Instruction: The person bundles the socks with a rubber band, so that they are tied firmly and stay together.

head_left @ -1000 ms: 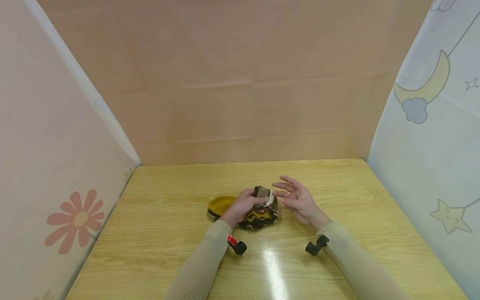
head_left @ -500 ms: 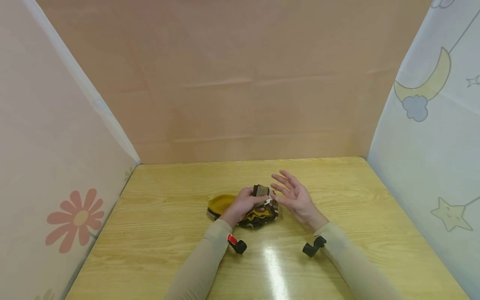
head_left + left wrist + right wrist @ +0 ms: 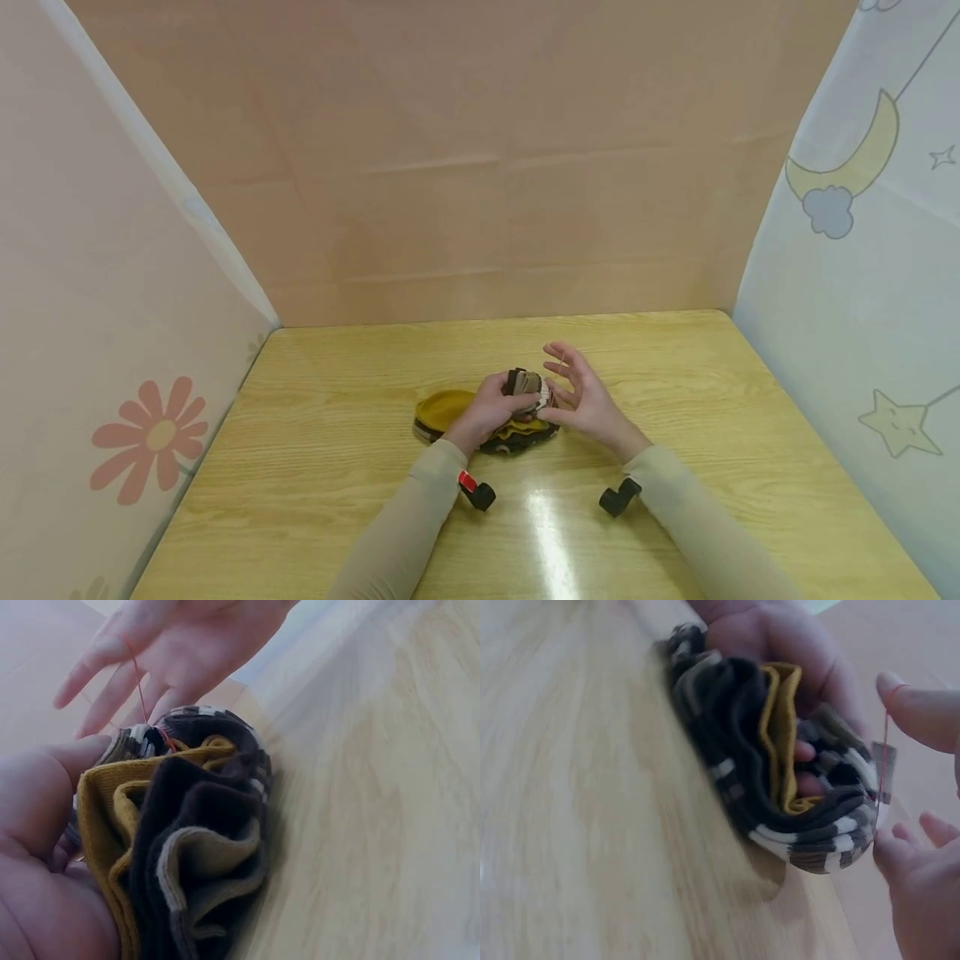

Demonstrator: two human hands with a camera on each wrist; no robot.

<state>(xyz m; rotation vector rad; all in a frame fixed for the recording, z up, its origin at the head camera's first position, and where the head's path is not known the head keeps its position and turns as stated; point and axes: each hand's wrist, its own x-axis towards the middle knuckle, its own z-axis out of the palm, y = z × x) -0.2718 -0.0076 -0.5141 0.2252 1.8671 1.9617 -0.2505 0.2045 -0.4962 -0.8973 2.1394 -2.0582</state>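
A folded bundle of knit socks (image 3: 517, 435), mustard, black, beige and patterned, lies on the table. My left hand (image 3: 491, 410) grips a folded part of it, thumb on top. To the left of that hand a rounded mustard part (image 3: 444, 408) shows. At the bundle's right end is my right hand (image 3: 592, 408), its fingers spread apart. A thin red rubber band (image 3: 884, 757) is stretched between the right thumb and fingers in the right wrist view. In the left wrist view the band runs down to the socks (image 3: 202, 825); where it passes behind them is hidden.
The wood-grain table (image 3: 315, 467) extends around the hands. A plain tan backdrop (image 3: 487, 183) stands behind it, with printed sheets (image 3: 840, 333) at the sides. Each wrist carries a small black camera (image 3: 618, 497).
My right hand has moved slightly left and closer to the socks, and its fingers have changed pose around the band. The left hand keeps its grip at nearly the same place.
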